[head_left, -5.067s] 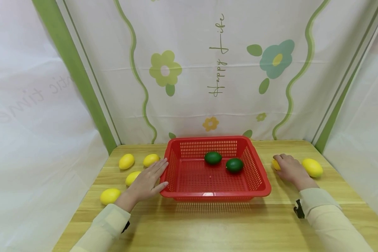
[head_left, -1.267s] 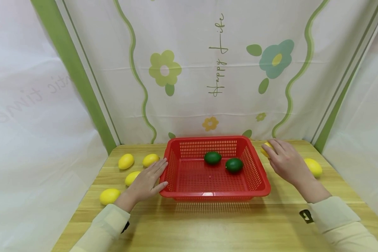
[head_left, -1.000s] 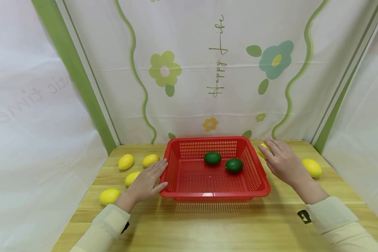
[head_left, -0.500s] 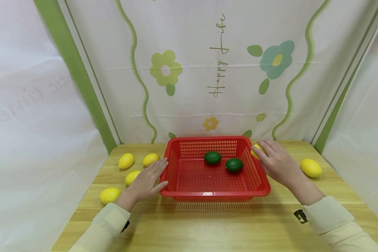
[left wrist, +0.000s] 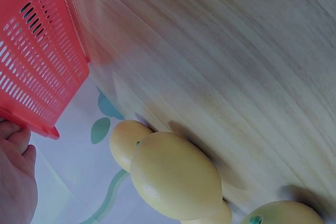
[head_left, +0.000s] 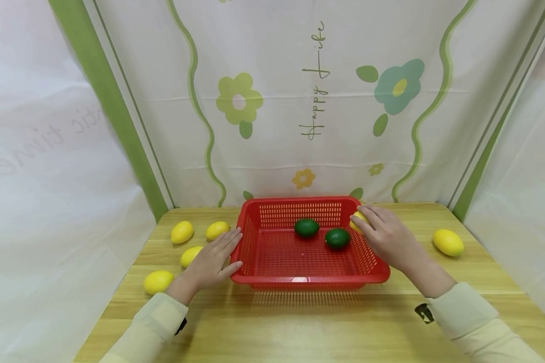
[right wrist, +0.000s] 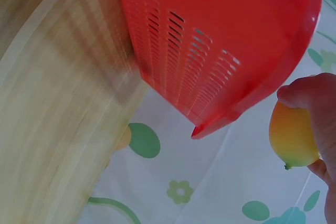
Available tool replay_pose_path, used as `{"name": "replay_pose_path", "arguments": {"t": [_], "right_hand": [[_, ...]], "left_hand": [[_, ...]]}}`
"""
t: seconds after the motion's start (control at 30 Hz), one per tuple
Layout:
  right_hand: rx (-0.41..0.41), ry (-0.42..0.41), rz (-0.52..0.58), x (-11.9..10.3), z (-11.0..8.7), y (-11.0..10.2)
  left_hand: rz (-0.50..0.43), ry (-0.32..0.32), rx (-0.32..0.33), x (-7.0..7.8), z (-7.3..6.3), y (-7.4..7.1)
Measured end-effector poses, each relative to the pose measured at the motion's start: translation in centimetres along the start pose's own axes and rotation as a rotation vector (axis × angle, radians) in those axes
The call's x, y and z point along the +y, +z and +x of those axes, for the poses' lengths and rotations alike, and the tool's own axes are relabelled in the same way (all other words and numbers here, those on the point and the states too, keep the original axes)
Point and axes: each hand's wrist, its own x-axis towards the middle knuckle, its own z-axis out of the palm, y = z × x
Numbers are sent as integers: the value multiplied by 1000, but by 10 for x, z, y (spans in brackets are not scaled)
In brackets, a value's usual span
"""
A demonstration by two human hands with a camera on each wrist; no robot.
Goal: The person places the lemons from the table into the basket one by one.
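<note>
Gripping lemon [right wrist: 293, 136] above red basket [head_left: 272, 279], right hand [head_left: 387, 238] is presumably avoiding contact; left hand [head_left: 210, 260] is resting straight-fingered on left rim [head_left: 237, 252], likely steadying.

Table [head_left: 300, 333]: wood-grained, spreading to the outer sides of the left hand [head_left: 211, 262] and right hand [head_left: 388, 236].
Cloth [head_left: 272, 50]: white, hanging upright beyond both hands.
Lettering [head_left: 318, 95]: "Happy Life", sideways on the cloth, beyond and between the hands.
Lime flower [head_left: 239, 100]: printed beyond the left hand.
Teal flower [head_left: 399, 86]: printed beyond the right hand.
Orange flower [head_left: 304, 178]: low on the cloth, between the hands.
Sheet [head_left: 50, 217]: white, left of the left hand, with faint words.
</note>
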Motion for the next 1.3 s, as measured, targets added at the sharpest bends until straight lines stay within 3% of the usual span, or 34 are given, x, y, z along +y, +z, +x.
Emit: {"name": "replay_pose_path", "arguments": {"t": [1.03, 1.3], "right_hand": [[-12, -40, 60, -21, 13, 27], [-69, -29, 67, -24, 17, 30]], "left_hand": [[-7, -18, -26, -2, -1, 3], [-7, -15, -17, -1, 0, 2]]}}
